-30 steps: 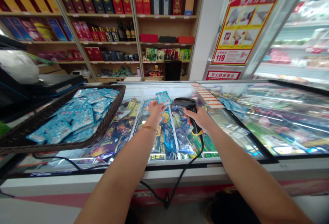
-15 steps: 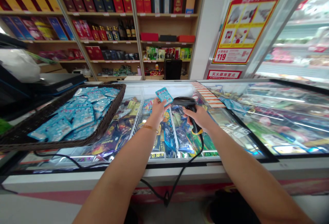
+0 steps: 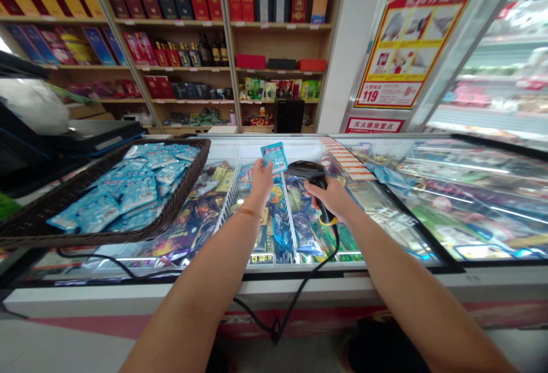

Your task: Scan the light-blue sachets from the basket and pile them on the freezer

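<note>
Between the thumb and fingers of my left hand [image 3: 262,179] is a small blue packet [image 3: 274,158], held up over the freezer's glass top. My right hand [image 3: 331,196] is wrapped round the handle of a black barcode scanner [image 3: 307,170] with yellow trim. The scanner's head points left, a short gap from the packet's right edge. From its handle a black cable [image 3: 306,282] hangs down over the freezer's front. On the left, a dark brown woven basket [image 3: 182,196] holds many similar blue packets [image 3: 137,187].
Bagged goods lie in the chest freezer [image 3: 192,293] beneath the glass. A few blue packets [image 3: 389,176] rest on the glass to the right. Behind stand shelves [image 3: 180,22] of boxes and bottles, and a red-and-yellow poster [image 3: 405,36]. Dark equipment [image 3: 98,136] sits behind the basket.
The blue packet has turned more upright, and my left fingers have shifted to its lower left corner. The scanner stays in nearly the same place in my right hand.
</note>
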Motion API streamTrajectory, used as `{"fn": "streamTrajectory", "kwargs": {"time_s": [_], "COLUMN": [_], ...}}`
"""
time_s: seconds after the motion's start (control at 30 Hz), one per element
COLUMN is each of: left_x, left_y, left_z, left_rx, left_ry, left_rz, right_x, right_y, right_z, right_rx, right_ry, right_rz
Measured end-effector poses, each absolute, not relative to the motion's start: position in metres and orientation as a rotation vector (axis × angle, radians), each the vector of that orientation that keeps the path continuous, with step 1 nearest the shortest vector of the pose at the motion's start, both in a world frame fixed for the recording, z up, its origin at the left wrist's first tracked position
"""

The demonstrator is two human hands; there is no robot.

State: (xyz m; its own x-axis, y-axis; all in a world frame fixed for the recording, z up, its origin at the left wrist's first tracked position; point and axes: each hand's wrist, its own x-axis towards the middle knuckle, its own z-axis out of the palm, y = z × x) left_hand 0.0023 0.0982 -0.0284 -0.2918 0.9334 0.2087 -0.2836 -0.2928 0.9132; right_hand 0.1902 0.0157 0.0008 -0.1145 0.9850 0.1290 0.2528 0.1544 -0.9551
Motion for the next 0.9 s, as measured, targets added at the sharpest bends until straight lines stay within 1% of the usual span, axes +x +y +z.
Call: {"fn": "streamTrajectory", "kwargs": {"time_s": [0.47,0.7,0.8,0.9], "left_x": [0.003,0.003,0.008,0.022], "left_y": [0.098,0.098,0.1,0.105], "left_z": [-0.029,-0.03,-0.029,-0.023], "left_rx": [1.007,0.991,0.937,0.97], "left_ry": [1.033,1.051,1.147,1.315], "left_rz": [1.742,1.745,1.728,1.687], "right_x": [0.192,0.19,0.194,0.215], "right_y": [0.016,0.018,0.018,0.016], "right_z": [0.0,0.001,0.008,0.018], "right_rx": [-1.281,-1.219,-1.197,-1.207], "right_ry": [-1.622,-1.514,-1.439,-1.381], "right_rz": [0.962,1.059,1.121,1.113]}}
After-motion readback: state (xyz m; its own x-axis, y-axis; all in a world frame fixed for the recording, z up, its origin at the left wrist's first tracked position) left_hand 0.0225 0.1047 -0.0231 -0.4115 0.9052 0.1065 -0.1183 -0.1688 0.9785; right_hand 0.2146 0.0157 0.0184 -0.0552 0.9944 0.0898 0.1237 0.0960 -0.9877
